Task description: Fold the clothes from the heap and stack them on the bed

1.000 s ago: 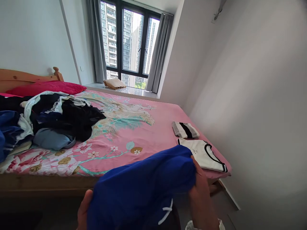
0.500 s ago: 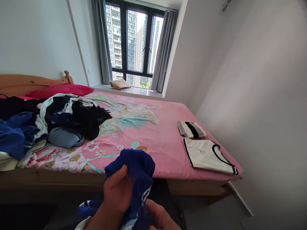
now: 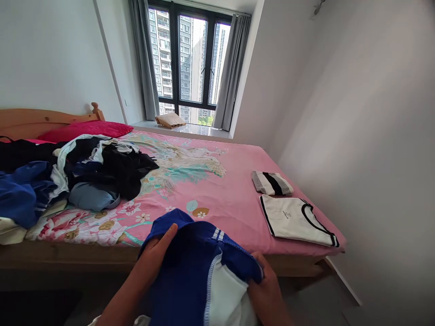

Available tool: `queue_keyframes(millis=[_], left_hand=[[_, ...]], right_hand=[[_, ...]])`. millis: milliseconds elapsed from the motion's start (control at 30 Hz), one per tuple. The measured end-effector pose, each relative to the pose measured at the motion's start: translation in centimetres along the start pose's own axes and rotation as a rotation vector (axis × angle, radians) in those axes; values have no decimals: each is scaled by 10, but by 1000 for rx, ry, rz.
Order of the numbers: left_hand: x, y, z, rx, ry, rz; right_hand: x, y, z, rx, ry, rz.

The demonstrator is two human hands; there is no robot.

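A blue garment (image 3: 183,262) with white stripes and a white panel is spread between my two hands at the bottom centre, in front of the bed's edge. My left hand (image 3: 154,256) grips its left part, thumb on top and fingers hidden in the cloth. On the right, my right hand (image 3: 267,290) is closed on the garment's edge beside the white panel. The inside seam faces up, and the lower part runs out of view.
A pink bed (image 3: 234,203) lies ahead. A pile of clothes (image 3: 118,167) sits on its left, near a red pillow (image 3: 88,129). Toward the right edge lie a folded white shirt (image 3: 292,219) and a folded striped garment (image 3: 272,183).
The bunched blue garment has been opened out, showing its white panel. My right hand has moved right and up, stretching the cloth, while my left hand has shifted slightly left.
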State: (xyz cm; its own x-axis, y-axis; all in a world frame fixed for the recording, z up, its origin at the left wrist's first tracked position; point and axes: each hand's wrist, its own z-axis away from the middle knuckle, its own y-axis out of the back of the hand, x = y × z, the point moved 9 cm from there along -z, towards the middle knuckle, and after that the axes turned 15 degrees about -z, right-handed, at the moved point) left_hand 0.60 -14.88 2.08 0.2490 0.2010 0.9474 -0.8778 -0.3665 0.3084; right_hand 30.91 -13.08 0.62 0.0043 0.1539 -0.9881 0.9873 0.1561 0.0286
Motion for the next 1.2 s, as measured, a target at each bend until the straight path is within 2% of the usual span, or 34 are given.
queue_keyframes(millis=[67, 133, 200, 267, 367, 467, 633, 733, 833, 967, 1067, 1133, 1200], left_hand=[[-21, -3, 7, -92, 50, -121], [-38, -18, 21, -291, 52, -285], [-53, -35, 38, -504, 4, -498], [-65, -44, 51, -603, -68, -698], [-76, -48, 60, -564, -134, -987], [-79, -55, 66, -503, -185, -1174], [-76, -69, 84, -611, -292, -1127], [-71, -69, 92, -623, -308, -1104], [-64, -73, 100, -680, -310, -1144], [-55, -79, 101, -717, -322, -1179], [-58, -77, 95, -700, -321, -1167], [-57, -72, 91, -691, -343, -1151], [-44, -65, 87, -684, -400, -1086]], right_hand=[[-5, 42, -3, 253, 22, 185], [-5, 61, -4, 341, -27, 311], [4, 58, -7, 258, -100, 333], [16, 44, -8, 126, -152, 279], [38, 30, -2, 23, -230, 179], [53, 19, 8, -93, -315, 183], [52, 5, 29, -428, -355, 364], [48, -1, 28, -503, -293, 468], [57, -22, 21, -547, -245, 403], [81, -63, 17, -569, -260, 313], [83, -84, 9, -577, -207, 393], [66, -76, -12, -487, -105, 539], [33, -43, -43, -257, 17, 681]])
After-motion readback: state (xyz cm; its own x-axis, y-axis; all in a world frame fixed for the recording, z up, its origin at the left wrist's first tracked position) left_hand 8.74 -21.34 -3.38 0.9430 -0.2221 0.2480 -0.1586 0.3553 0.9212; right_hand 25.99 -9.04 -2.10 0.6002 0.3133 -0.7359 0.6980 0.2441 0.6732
